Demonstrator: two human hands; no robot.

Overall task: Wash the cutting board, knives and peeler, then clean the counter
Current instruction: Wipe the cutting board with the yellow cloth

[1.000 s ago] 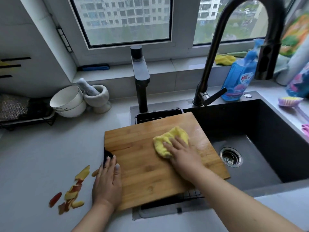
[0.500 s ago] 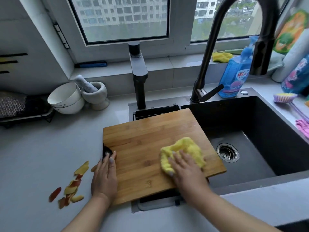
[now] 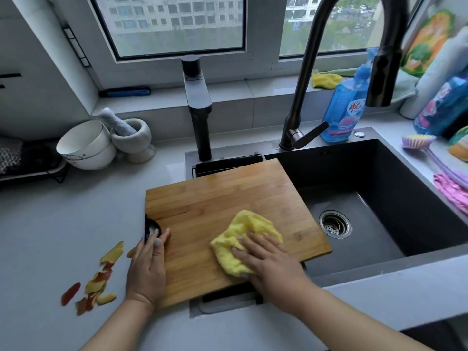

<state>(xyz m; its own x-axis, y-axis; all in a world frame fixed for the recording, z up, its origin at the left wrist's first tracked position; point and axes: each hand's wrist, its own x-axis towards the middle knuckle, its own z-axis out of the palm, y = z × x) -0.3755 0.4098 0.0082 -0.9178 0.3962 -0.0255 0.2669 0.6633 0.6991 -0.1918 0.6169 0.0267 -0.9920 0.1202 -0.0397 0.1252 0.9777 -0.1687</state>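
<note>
A bamboo cutting board [image 3: 215, 198] lies across the left end of the black sink [image 3: 379, 173], partly on the counter. My right hand [image 3: 268, 259] presses flat on a yellow cloth [image 3: 243, 239] at the board's near middle. My left hand [image 3: 149, 267] rests with straight fingers on the board's left edge, beside its black handle hole [image 3: 152, 228]. No knife or peeler is visible.
Apple peels [image 3: 98, 277] lie on the grey counter [image 3: 63, 224] left of the board. A white bowl [image 3: 86, 145] and a mortar with pestle [image 3: 131, 138] stand at the back left. Two black faucets [image 3: 200, 110] rise behind the sink; a blue soap bottle [image 3: 347, 107] stands right.
My right hand has slid the yellow cloth from the board's far middle to its near right, then left toward the near middle. My left hand stays on the board's left edge.
</note>
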